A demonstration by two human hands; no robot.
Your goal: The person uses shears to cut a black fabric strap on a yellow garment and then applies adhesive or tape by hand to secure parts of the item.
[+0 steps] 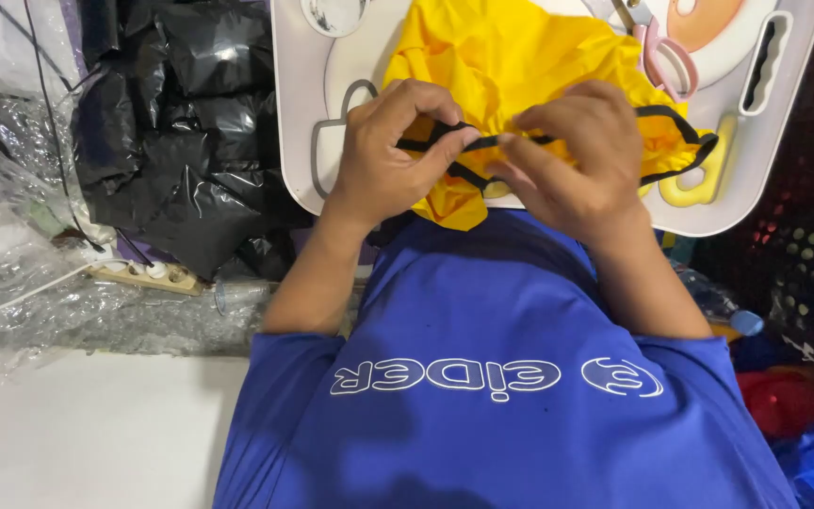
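Both hands pinch a black cord [482, 143] lying crosswise between them: left hand [383, 155], right hand [572, 155], over yellow cloth [511, 57] at the white tray's [289, 113] near edge.

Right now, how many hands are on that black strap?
2. The left hand pinches the black strap over the yellow fabric at the left; the right hand pinches it just to the right, fingertips nearly meeting. No other hands show.

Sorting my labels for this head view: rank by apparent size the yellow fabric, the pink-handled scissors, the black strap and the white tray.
1. white tray
2. yellow fabric
3. black strap, long but thin, partly hidden
4. pink-handled scissors, cut off by the frame, so unsure against the strap
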